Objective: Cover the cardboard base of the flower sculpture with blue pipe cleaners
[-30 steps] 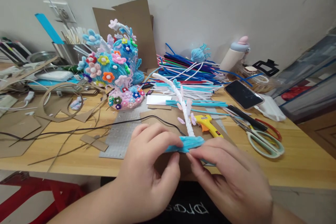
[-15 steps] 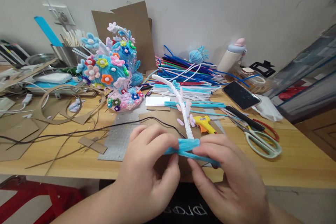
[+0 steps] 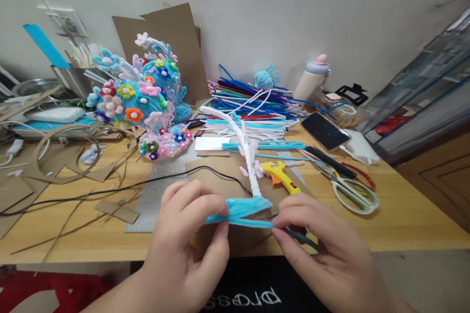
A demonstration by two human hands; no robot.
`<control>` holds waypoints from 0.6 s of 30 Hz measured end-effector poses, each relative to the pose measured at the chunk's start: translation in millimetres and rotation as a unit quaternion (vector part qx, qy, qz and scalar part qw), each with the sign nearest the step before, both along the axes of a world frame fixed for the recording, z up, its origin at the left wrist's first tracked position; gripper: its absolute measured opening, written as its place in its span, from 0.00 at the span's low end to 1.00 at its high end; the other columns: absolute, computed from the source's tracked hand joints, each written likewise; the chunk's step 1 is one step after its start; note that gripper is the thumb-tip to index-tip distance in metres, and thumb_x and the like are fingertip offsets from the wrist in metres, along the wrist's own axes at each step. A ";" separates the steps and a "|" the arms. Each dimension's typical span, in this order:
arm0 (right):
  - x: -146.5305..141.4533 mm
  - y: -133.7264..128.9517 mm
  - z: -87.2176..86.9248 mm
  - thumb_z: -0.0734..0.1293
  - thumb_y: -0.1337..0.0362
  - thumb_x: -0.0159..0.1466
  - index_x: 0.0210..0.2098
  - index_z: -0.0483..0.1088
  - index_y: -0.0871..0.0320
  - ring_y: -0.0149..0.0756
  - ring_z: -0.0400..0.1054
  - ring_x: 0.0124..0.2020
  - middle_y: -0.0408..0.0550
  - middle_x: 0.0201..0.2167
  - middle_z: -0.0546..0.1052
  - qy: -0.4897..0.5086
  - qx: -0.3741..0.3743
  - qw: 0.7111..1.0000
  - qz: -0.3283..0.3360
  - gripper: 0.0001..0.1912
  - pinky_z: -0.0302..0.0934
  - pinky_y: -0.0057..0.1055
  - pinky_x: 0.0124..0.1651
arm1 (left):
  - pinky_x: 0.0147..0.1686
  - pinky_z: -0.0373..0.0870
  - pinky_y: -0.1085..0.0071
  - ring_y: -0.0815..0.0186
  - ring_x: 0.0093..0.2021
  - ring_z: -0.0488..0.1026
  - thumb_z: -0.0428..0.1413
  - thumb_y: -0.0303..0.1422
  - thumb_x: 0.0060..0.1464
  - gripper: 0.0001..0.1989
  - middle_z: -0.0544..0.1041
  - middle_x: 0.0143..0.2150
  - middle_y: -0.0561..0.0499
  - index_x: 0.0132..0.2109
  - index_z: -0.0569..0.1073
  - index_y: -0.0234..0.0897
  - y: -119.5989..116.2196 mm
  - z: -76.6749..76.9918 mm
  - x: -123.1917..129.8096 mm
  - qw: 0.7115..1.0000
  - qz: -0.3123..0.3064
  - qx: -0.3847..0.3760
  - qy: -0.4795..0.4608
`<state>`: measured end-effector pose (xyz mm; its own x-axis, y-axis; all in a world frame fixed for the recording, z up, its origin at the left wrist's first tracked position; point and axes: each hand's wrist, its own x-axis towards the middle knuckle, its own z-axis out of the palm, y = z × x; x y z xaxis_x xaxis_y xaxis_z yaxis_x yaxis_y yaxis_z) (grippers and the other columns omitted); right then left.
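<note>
Parting wider, hands (image 3: 249, 225) pinch blue stems (image 3: 244, 209).

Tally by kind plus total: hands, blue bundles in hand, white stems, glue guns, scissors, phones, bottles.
Hands: 2 (left hand, right hand)
Blue bundle in hand: 1
White stem: 1
Glue gun: 1
Scissors: 1 pair
Phone: 1
Bottle: 1
Total: 8
</note>
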<state>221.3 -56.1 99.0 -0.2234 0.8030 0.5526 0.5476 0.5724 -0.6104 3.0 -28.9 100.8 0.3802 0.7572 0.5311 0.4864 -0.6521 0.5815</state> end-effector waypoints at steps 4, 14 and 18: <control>-4.0 3.3 2.7 0.65 0.73 0.63 0.29 0.68 0.54 0.31 0.67 0.24 0.39 0.24 0.71 0.017 -0.061 0.997 -0.037 0.09 0.63 0.28 0.25 | 0.40 0.62 0.61 0.63 0.40 0.68 0.51 0.22 0.57 0.10 0.71 0.38 0.53 0.42 0.67 0.43 -0.1 -0.5 -1.2 1.000 -0.010 0.005 -0.002; -5.1 6.9 3.4 0.64 0.72 0.60 0.27 0.67 0.54 0.30 0.66 0.24 0.37 0.22 0.70 0.002 -0.107 0.992 -0.073 0.08 0.62 0.26 0.26 | 0.40 0.63 0.62 0.63 0.41 0.69 0.51 0.22 0.56 0.10 0.71 0.39 0.52 0.41 0.67 0.43 1.0 -0.7 -1.3 1.000 -0.007 0.011 -0.003; -4.5 8.4 2.4 0.65 0.72 0.61 0.27 0.67 0.54 0.30 0.66 0.25 0.37 0.23 0.70 -0.005 -0.107 0.991 -0.077 0.08 0.62 0.26 0.27 | 0.41 0.63 0.62 0.63 0.41 0.69 0.51 0.21 0.56 0.11 0.71 0.39 0.53 0.41 0.67 0.43 1.0 -1.1 -1.4 1.000 -0.008 0.012 -0.001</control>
